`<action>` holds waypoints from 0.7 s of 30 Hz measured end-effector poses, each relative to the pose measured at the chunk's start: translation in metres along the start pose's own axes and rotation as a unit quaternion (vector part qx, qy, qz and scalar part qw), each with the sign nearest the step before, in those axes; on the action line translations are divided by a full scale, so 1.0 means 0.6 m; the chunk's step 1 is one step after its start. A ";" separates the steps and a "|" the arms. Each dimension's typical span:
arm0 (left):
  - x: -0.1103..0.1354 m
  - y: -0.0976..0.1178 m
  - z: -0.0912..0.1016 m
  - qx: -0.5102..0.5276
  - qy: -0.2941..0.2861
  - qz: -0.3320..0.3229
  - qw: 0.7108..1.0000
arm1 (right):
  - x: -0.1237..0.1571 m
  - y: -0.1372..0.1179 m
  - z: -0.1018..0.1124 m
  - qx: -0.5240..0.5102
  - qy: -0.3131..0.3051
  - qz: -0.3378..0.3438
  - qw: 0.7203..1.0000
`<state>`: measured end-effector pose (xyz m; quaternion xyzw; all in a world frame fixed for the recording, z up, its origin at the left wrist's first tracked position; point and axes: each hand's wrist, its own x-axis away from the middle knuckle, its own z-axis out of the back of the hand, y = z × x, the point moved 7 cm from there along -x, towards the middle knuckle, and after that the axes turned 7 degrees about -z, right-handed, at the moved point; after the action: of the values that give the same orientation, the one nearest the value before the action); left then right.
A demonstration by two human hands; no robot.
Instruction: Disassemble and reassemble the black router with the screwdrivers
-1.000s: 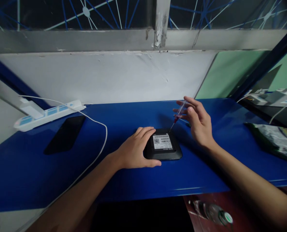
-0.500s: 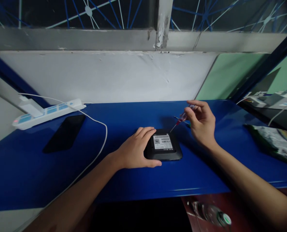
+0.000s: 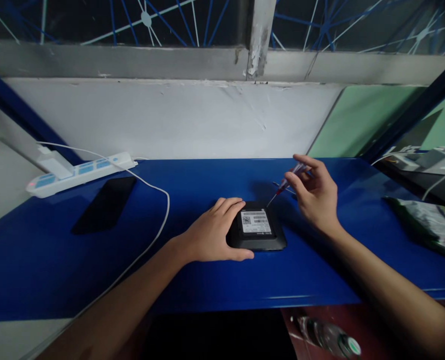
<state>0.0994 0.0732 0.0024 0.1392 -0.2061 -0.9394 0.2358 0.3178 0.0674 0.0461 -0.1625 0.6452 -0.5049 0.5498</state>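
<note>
A flat black device (image 3: 260,244) with a white printed label lies on the blue table (image 3: 207,285). My left hand (image 3: 215,232) grips its left side, fingers over the far edge and thumb along the near edge. Between the thumb and fingers of my right hand (image 3: 316,192) is a screwdriver (image 3: 282,187) with a clear and red handle. Its shaft slants down to the left, and the tip meets the device near the label's far right corner. Another thin rod-like item (image 3: 278,184) lies behind the screwdriver, partly hidden by my right hand.
At the left are a white power strip (image 3: 83,173) with a plugged-in charger (image 3: 55,162), a black phone (image 3: 104,205) and a white cable (image 3: 167,205) crossing the table. A plastic packet (image 3: 425,222) lies at the right. Below the table edge is a clear bottle (image 3: 331,337).
The whole view has shifted slightly, so everything appears a little further right. Both hands keep their hold, and the screwdriver tip stays at the same corner of the device.
</note>
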 end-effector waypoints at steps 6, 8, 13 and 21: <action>0.000 0.003 0.003 0.013 0.007 -0.002 1.000 | 0.002 -0.001 0.002 0.026 -0.001 -0.013 1.000; 0.000 0.003 0.002 0.015 0.005 -0.001 1.000 | 0.005 0.002 -0.002 0.009 -0.018 -0.028 0.999; -0.001 0.003 0.002 0.019 0.008 -0.003 1.000 | 0.009 0.010 -0.005 -0.023 -0.043 -0.034 0.998; -0.001 0.000 0.001 0.012 0.002 0.004 1.000 | 0.005 0.005 -0.002 -0.010 -0.031 -0.025 0.999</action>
<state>0.0996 0.0733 0.0031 0.1436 -0.2175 -0.9357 0.2379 0.3167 0.0671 0.0418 -0.1997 0.6282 -0.5071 0.5553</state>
